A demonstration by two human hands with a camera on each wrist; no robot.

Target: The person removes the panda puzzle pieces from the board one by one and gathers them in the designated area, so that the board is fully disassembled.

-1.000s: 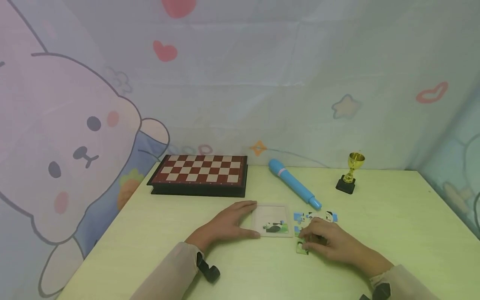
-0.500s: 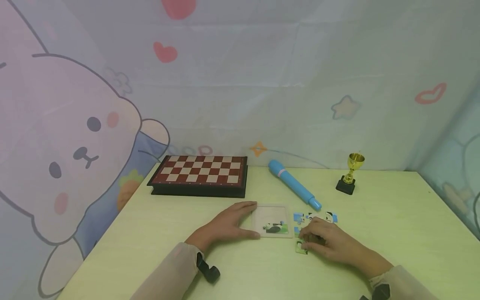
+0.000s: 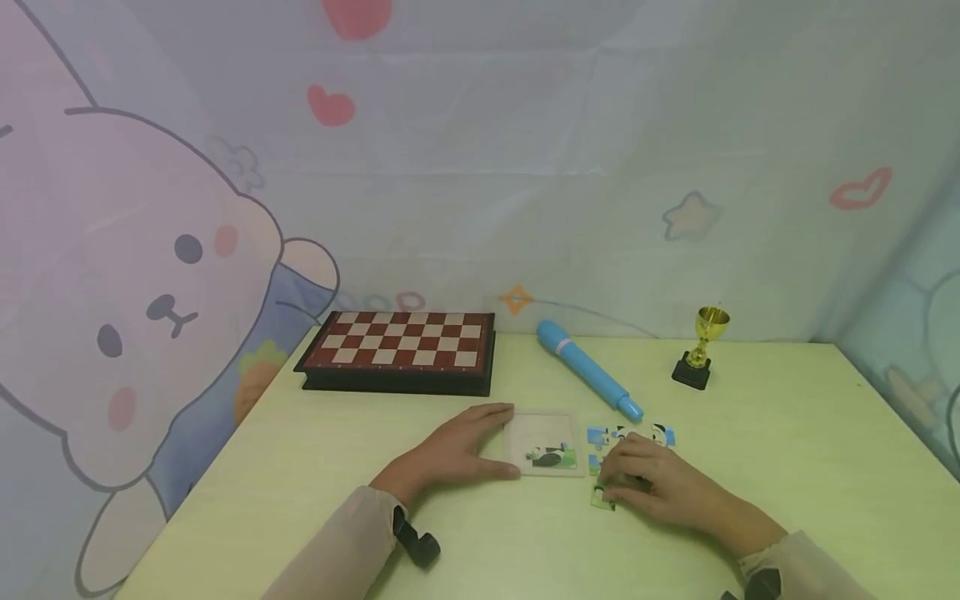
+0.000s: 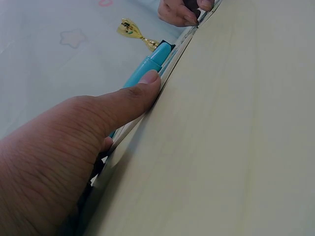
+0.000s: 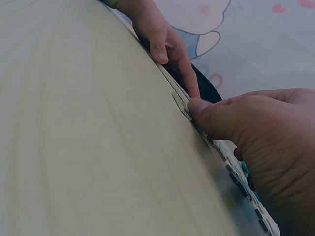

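Note:
A shallow white puzzle tray [image 3: 540,429] lies on the table, with joined pieces showing a black, white and green picture [image 3: 553,456] in its lower right part. My left hand [image 3: 457,446] rests at the tray's left side, thumb and fingers spread and fairly straight against its corners. Right of the tray lie several loose jigsaw pieces [image 3: 662,434], partly hidden beneath my right hand [image 3: 660,479]. Its fingers are bent, and the thumb and fingertips pinch a green jigsaw piece [image 3: 600,497] at the near left of the group. In the right wrist view the thumb touches this piece's edge [image 5: 180,106].
Behind the tray stands a red-and-white chessboard box [image 3: 397,350]. A blue thick pen-shaped object [image 3: 588,367] lies slantwise beyond the pieces. Farther right is a small gold trophy cup [image 3: 701,346] on a black base. A printed cloth [image 3: 480,167] hangs behind the table.
My right fingers have shifted slightly, and the green piece under them has turned a little. The left hand and the tray stay in place.

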